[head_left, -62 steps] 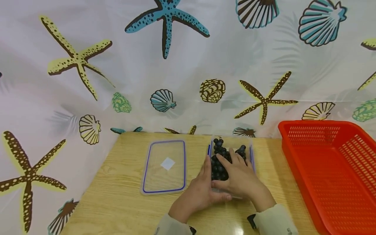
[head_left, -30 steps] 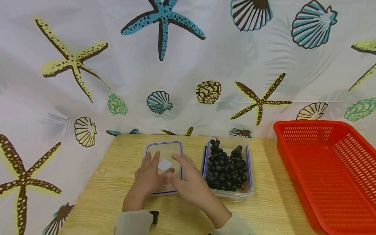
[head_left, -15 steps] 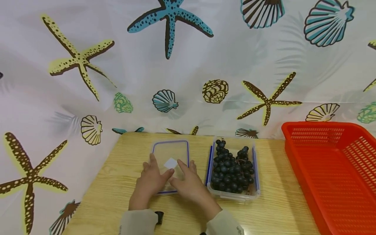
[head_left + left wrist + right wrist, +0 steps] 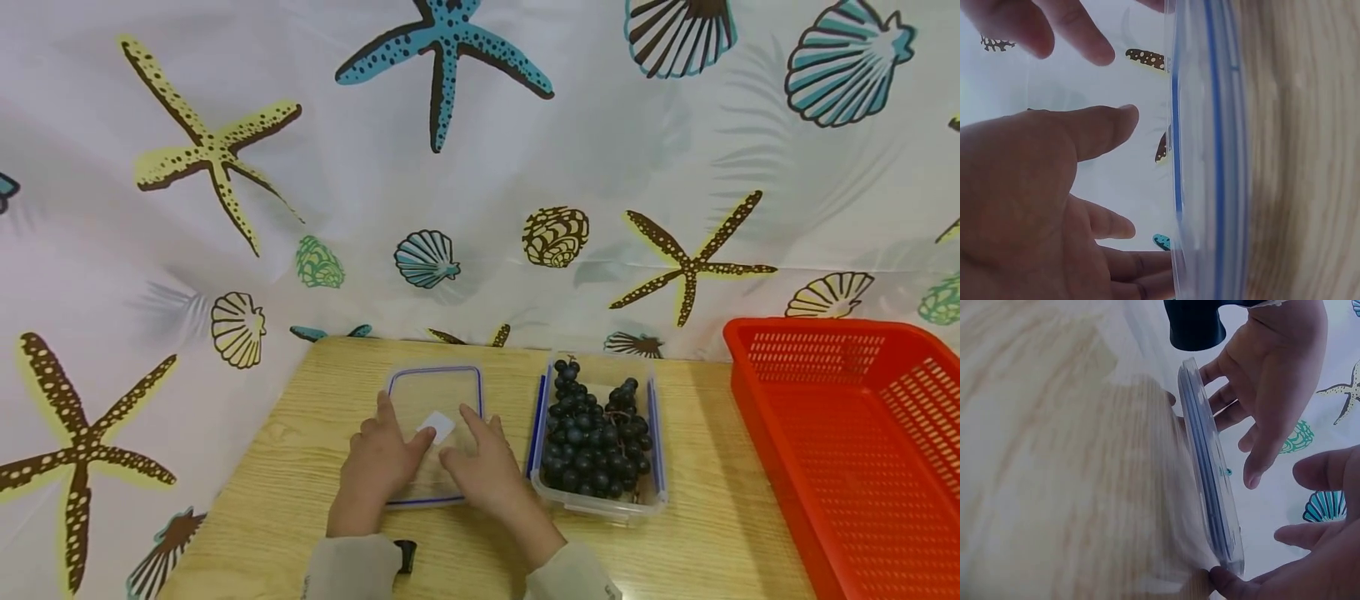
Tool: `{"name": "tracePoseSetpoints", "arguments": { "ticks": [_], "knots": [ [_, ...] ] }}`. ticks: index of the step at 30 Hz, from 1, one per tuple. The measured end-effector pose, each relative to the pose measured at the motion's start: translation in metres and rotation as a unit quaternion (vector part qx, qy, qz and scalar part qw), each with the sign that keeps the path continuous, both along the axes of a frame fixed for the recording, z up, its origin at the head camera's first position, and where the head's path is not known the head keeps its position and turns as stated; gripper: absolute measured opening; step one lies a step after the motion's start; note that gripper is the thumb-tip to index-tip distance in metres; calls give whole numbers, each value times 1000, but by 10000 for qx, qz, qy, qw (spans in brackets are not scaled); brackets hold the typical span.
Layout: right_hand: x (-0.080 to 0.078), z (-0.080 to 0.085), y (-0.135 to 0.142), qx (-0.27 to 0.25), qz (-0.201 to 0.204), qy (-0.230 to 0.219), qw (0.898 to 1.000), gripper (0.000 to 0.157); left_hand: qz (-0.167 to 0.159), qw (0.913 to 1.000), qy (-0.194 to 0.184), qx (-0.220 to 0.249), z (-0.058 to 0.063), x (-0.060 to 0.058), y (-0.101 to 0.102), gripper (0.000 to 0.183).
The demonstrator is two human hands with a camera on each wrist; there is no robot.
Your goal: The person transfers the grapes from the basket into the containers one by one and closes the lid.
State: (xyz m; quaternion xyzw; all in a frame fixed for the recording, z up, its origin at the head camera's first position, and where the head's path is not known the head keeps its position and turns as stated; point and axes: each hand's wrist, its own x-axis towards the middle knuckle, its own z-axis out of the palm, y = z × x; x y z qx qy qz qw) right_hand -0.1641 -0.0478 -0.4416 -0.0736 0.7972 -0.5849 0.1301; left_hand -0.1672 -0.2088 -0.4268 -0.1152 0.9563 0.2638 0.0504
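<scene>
A clear plastic lid (image 4: 431, 387) with a blue seal and a white square label lies between both hands, level over the wooden table. My left hand (image 4: 375, 462) holds its left edge with the fingers, its thumb above the lid. My right hand (image 4: 487, 471) has fingers at the right edge, thumb and index spread above the top. In the right wrist view the lid (image 4: 1210, 469) shows edge-on, with a fingertip (image 4: 1222, 578) on its table side. Right of the hands stands a clear container (image 4: 592, 504) holding dark grapes (image 4: 588, 442).
A large red plastic basket (image 4: 847, 467) stands on the right of the table (image 4: 292, 475). A blue strip (image 4: 536, 429) runs along the container's left side. Behind the table hangs a white cloth (image 4: 480, 192) printed with starfish and shells.
Both hands have left the grapes and moved left to the lid, settling at its two side edges. Over the last half second the lid shifts slightly towards the person.
</scene>
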Motion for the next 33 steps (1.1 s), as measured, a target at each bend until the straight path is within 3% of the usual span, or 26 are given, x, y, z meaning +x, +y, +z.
{"name": "tracePoseSetpoints", "arguments": {
  "ticks": [9,17,25,33],
  "knots": [
    [2,4,-2,-55,-205,-75,9997,59,75,9997,109,-182,4,2,1,87],
    [6,18,0,40,-439,373,9983,61,1,9977,654,-158,15,3,3,85],
    [6,33,5,-118,-595,913,9940,80,119,9954,922,228,28,3,9,89],
    [6,44,12,-679,-1010,759,9897,96,147,9868,1351,880,37,3,11,95]
  ]
}}
